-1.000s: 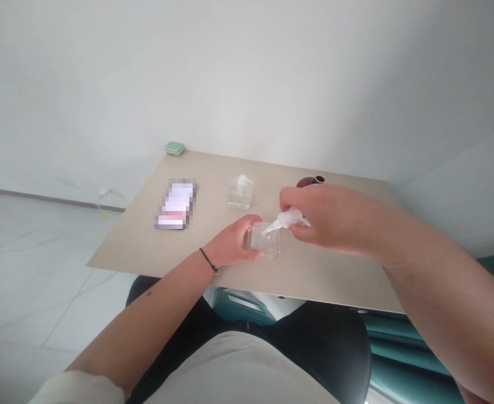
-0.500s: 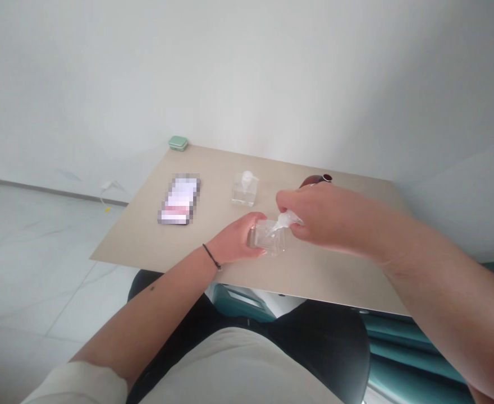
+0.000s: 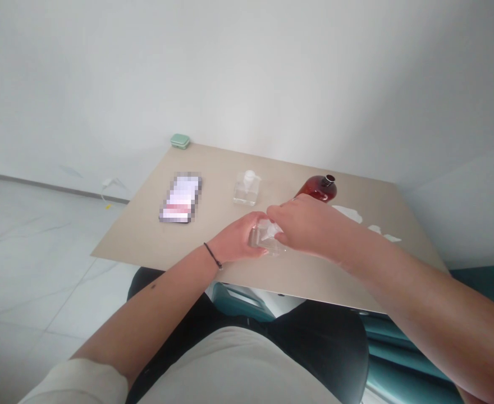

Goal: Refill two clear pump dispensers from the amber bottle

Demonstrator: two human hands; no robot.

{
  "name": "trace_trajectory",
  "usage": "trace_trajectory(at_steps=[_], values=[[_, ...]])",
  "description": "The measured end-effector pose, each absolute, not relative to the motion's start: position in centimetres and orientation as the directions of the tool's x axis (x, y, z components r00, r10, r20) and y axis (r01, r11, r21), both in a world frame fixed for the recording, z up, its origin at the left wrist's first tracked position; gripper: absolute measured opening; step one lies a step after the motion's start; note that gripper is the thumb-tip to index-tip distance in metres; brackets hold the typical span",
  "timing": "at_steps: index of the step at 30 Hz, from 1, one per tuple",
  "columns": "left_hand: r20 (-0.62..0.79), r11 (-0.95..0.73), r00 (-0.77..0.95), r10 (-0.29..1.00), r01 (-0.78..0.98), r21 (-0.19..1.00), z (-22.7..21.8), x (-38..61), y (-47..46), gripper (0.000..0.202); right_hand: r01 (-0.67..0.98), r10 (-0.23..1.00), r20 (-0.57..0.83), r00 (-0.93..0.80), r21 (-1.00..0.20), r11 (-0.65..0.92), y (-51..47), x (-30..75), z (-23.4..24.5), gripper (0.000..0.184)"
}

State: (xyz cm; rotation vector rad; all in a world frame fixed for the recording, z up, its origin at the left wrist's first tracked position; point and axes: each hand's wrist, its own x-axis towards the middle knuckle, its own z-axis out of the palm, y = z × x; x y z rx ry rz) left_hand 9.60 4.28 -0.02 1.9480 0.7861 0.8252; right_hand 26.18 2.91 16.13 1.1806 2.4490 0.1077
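My left hand is wrapped round a clear square bottle just above the table's front half. Fingers of my right hand are closed round a white pump head at the bottle's mouth end. Most of the pump head is covered by those fingers, so I cannot tell whether it is seated on the neck. Behind my left hand stands a second clear square bottle with its own white pump top. Beyond my right hand is a dark red-brown bottle with an uncapped neck, partly hidden.
A phone, its screen blurred, lies at the table's left. At the back left corner sits a small green case. Torn white pieces of paper lie on the right of the beige table, which stands against a wall.
My right hand has moved left with the pump head, closer to the bottle. The red-brown bottle and the white pieces now show more. My left hand stays in place on the clear bottle.
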Motion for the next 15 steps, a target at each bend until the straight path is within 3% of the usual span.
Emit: trace_trajectory(at_steps=[6,10,13,15], values=[[0.230,-0.437,0.592,0.772,0.233,0.869,-0.2,9.6,4.4,0.075,0.759,0.805,-0.322,-0.499,0.287,0.585,3.3,25.8,15.4,0.027],[0.244,-0.454,0.596,0.765,0.229,0.861,-0.1,9.5,4.3,0.070,0.788,0.824,-0.307,-0.476,0.267,0.555,3.9,26.4,15.0,0.056],[0.243,-0.442,0.591,0.769,0.218,0.870,-0.1,9.5,4.2,0.071,0.846,0.839,-0.225,-0.496,0.096,0.525,4.2,28.6,14.3,0.054],[0.233,-0.432,0.589,0.774,0.222,0.874,-0.1,9.5,4.2,0.073,0.852,0.851,-0.107,-0.514,-0.177,0.493,4.2,30.5,13.2,0.030]])
